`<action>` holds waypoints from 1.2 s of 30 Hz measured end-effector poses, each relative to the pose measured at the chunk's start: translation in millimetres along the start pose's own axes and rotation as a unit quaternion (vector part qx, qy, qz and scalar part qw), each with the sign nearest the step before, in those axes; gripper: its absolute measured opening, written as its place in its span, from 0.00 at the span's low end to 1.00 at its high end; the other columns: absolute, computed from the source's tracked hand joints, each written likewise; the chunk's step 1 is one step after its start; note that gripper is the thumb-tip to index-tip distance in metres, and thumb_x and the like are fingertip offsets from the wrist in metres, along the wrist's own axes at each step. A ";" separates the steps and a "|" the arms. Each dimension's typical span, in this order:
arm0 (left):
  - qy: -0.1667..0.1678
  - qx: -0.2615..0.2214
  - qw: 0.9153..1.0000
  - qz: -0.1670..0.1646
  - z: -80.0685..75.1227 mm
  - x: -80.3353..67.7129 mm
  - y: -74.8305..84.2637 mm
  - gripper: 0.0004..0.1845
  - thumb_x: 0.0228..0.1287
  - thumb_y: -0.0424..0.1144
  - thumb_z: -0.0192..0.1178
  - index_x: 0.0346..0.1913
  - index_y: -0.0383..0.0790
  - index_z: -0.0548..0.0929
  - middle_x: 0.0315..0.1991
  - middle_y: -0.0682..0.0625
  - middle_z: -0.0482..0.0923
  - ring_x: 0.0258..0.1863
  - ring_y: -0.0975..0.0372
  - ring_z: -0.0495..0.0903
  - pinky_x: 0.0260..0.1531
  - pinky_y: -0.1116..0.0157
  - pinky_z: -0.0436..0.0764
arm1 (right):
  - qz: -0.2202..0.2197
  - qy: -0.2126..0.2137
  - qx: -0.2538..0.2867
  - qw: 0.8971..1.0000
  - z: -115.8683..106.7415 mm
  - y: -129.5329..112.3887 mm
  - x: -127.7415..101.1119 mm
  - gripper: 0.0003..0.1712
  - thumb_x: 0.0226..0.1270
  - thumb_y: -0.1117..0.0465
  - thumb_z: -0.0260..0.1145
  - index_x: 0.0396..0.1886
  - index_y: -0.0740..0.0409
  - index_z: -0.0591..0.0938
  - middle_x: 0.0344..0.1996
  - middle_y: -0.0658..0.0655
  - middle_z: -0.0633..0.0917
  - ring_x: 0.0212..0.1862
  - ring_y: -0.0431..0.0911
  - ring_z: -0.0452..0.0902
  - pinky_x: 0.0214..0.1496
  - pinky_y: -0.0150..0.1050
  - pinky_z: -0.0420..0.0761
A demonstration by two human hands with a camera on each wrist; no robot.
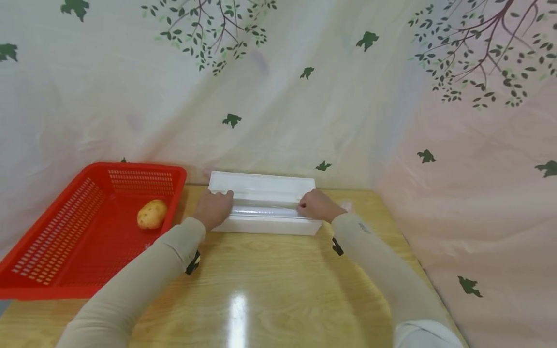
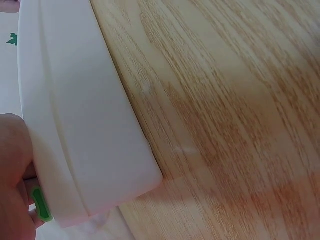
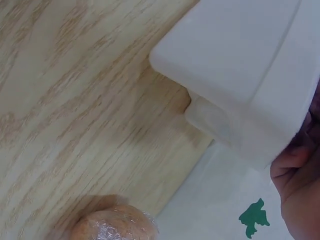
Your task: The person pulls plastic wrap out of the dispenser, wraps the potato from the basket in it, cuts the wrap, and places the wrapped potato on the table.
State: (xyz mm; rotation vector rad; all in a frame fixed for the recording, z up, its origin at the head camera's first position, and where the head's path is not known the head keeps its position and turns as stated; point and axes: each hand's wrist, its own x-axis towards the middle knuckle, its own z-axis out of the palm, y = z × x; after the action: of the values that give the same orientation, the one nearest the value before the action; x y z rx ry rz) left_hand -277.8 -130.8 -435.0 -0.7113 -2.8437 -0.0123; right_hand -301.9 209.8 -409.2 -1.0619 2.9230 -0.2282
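Note:
A white cling film dispenser (image 1: 265, 226) lies lengthwise at the back of the table, its lid (image 1: 261, 182) raised. Inside is a shiny roll of cling film (image 1: 265, 211). My left hand (image 1: 214, 209) is at the dispenser's left end, fingers curled, pinching at the film. At the right end my right hand (image 1: 321, 205) pinches likewise with bent fingers. The left wrist view has a small green piece (image 2: 41, 204) beside the left fingers. A film-wrapped potato-like lump (image 3: 115, 225) rests on the table past the dispenser's right end, mostly behind my right hand in the head view.
On the left stands a red plastic basket (image 1: 109, 237) with perforated sides, holding one bare potato (image 1: 152, 214). A patterned cloth (image 1: 283, 121) hangs right behind the wooden table (image 1: 278, 285) and along its right side.

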 end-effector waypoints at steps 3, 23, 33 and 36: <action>-0.015 -0.006 1.000 -0.003 0.4 -0.9 2.3 0.02 0.68 0.30 0.55 0.37 0.35 0.74 0.17 0.46 0.75 0.21 0.51 0.81 0.37 0.49 0.81 | 0.022 -0.011 0.031 0.999 1.7 -1.4 -1.7 0.27 0.67 0.63 0.60 0.08 0.47 0.62 0.10 0.42 0.57 0.17 0.38 0.49 0.24 0.34 0.57; 0.011 0.001 1.000 0.005 0.6 1.6 1.7 0.07 0.68 0.29 0.55 0.46 0.30 0.74 0.19 0.44 0.77 0.23 0.49 0.83 0.36 0.49 0.81 | 0.057 -0.024 0.045 0.997 -0.1 -38.8 27.1 0.13 0.75 0.56 0.62 0.37 0.55 0.91 0.27 0.48 0.87 0.27 0.39 0.74 0.36 0.38 0.77; 0.056 -0.002 0.998 0.019 3.3 -4.4 4.9 0.04 0.65 0.27 0.55 0.40 0.32 0.71 0.15 0.46 0.74 0.18 0.51 0.80 0.28 0.51 0.80 | -0.062 -0.055 -0.275 0.958 7.8 -45.3 35.5 0.10 0.78 0.60 0.59 0.34 0.58 0.77 0.21 0.51 0.78 0.22 0.41 0.67 0.24 0.39 0.80; 0.083 0.008 0.996 0.029 3.5 -5.0 5.0 0.05 0.64 0.26 0.56 0.40 0.31 0.72 0.13 0.47 0.71 0.15 0.51 0.77 0.23 0.52 0.80 | -0.109 -0.028 -0.367 0.924 7.2 -43.0 30.4 0.04 0.74 0.65 0.62 0.36 0.59 0.75 0.22 0.53 0.78 0.19 0.40 0.64 0.19 0.38 0.77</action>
State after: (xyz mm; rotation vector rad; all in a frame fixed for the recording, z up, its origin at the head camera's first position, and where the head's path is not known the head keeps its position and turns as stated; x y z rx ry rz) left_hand -271.9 -128.6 -439.7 -0.7515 -2.6622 -0.0372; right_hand -297.4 156.8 -409.2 -1.4151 2.8641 0.9525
